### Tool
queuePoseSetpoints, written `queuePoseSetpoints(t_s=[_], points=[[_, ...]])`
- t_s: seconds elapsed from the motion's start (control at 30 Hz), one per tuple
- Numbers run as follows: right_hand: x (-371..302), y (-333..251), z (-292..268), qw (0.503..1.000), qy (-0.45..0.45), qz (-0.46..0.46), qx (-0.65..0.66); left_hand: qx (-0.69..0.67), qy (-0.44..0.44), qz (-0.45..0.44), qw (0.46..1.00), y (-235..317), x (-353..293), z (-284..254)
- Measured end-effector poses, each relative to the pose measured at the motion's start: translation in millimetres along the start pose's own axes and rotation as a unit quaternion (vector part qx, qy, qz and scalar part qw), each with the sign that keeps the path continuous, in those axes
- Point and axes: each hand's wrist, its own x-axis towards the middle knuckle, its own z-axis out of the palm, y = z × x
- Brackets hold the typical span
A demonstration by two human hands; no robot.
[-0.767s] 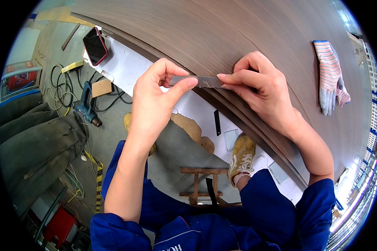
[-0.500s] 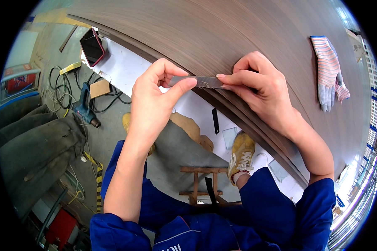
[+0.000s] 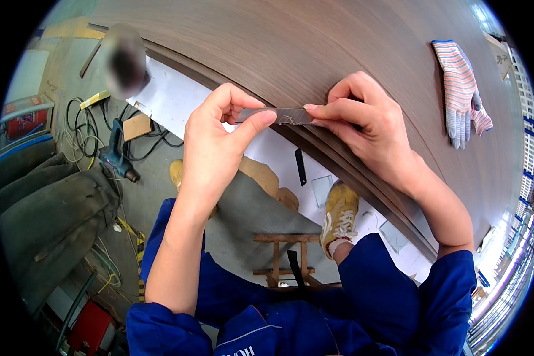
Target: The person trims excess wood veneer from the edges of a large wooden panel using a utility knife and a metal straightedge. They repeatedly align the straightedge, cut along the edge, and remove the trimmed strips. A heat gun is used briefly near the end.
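A short, flat grey-brown strip [image 3: 288, 114] stretches between my hands, with thin frayed shavings along its lower edge. My left hand [image 3: 218, 127] pinches its left end between thumb and fingers. At the right end, my right hand [image 3: 372, 127] is closed on the strip with thumb and fingertips. Both hands are over the near edge of a dark wood-grain panel [image 3: 267, 47], which lies on a stack of similar panels. What the strip is made of cannot be made out.
A striped knit glove [image 3: 457, 89] lies on the panel at the right. On the floor at the left are a blue heat gun [image 3: 117, 155], a tan block [image 3: 137, 127] and coiled cables. A black strip [image 3: 301, 167] lies below the panels. A wooden stool [image 3: 279, 238] stands between my legs.
My hands keep the same grip on the strip and hardly move. The surroundings shift slightly in view. The phone at the upper left is now a blur.
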Motion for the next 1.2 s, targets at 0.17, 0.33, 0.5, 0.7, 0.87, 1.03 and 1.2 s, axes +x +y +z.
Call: queuePoseSetpoints(t_s=[0.17, 0.33, 0.5, 0.7, 0.87, 1.03, 1.2], points=[[-3.2, 0.3, -0.9, 1.0, 0.001, 0.0, 0.001, 0.005, -0.001, 0.001, 1.0, -0.1, -1.6, 2.2], [-6.0, -0.2, -2.6, 1.0, 0.002, -0.003, -0.003, 0.004, -0.006, 0.003, 1.0, 1.1, -4.0, 4.7], [-10.3, -0.4, -3.8, 1.0, 0.002, 0.001, -0.005, 0.025, -0.022, 0.01, 0.999, 0.3, -6.4, 6.4], [-16.0, -0.5, -6.7, 1.0, -0.001, 0.007, -0.007, 0.003, -0.007, -0.002, 1.0, 2.2, -10.0, 13.7], [-23.7, -0.7, -9.9, 1.0, 0.002, 0.011, -0.01, 0.01, -0.014, 0.003, 1.0, 0.2, -13.3, 18.1], [-27.5, 0.1, -11.6, 1.0, 0.006, 0.002, -0.01, -0.008, -0.013, 0.014, 1.0, -1.0, -16.2, 23.1], [-32.4, 0.1, -14.7, 1.0, -0.001, 0.013, -0.015, -0.004, -0.021, 0.018, 1.0, -1.0, -18.2, 27.1]])
